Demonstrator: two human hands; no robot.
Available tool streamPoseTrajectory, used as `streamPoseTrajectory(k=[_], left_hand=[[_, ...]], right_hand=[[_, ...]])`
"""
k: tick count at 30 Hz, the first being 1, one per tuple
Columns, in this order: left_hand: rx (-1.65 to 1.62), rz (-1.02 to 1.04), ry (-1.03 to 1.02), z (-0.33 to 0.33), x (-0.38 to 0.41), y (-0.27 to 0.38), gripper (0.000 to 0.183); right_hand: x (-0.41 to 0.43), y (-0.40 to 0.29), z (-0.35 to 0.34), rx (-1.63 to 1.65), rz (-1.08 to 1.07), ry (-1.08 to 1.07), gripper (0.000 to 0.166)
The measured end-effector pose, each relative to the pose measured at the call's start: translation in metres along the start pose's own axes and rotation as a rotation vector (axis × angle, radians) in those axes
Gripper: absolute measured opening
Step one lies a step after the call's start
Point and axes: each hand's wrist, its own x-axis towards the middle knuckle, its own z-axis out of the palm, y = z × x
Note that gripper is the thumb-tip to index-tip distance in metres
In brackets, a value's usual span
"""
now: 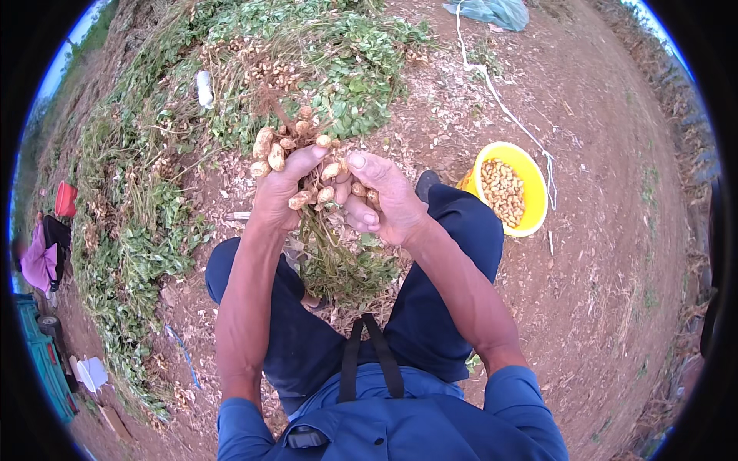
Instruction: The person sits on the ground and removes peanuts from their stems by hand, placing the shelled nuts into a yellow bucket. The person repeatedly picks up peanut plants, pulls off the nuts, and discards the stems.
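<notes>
My left hand grips a pulled peanut plant near its roots. Pale peanut pods cluster above and around its thumb. The plant's leafy stems hang down between my knees. Beside it, my right hand has its thumb and fingers bent around several pods, close against the root cluster. Part of the stems and some fingers are hidden behind the pods. To the right of my knee stands a yellow bucket with many loose peanut pods inside.
Heaped peanut plants curve along the left and far side. A white bottle lies on them. White rope runs from a green plastic sack towards the bucket. At far left are a person, a red bucket and a green vehicle.
</notes>
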Motion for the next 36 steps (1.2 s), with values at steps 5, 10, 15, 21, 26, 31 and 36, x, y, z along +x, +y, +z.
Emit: streamPoseTrajectory(k=[5,10,15,21,26,31,36], left_hand=[[0.118,0.098,0.058,0.0,0.005,-0.006,0.021],[0.171,0.091,0.058,0.006,0.006,-0.007,0.02],[-0.004,-0.045,-0.104,-0.008,0.0,-0.003,0.019],[-0.116,-0.008,0.009,-0.003,0.009,-0.004,0.016],[-0.017,0.085,0.197,0.007,0.011,-0.007,0.012],[0.16,0.303,0.306,-0.002,0.024,-0.022,0.014],[0.524,0.523,0.401,0.013,0.02,-0.029,0.011]], right_hand=[[0.004,0.006,0.0,-0.188,-0.059,0.087,0.032],[0.007,0.003,-0.002,-0.266,-0.06,0.131,0.03],[0.0,0.0,0.002,-0.143,-0.107,-0.075,0.024],[0.005,0.008,-0.005,0.058,-0.067,-0.024,0.024],[0.009,0.017,-0.002,-0.147,-0.072,0.118,0.033],[0.01,0.026,0.003,-0.326,-0.047,0.159,0.034],[0.012,0.022,0.003,-0.283,-0.039,0.113,0.046]])
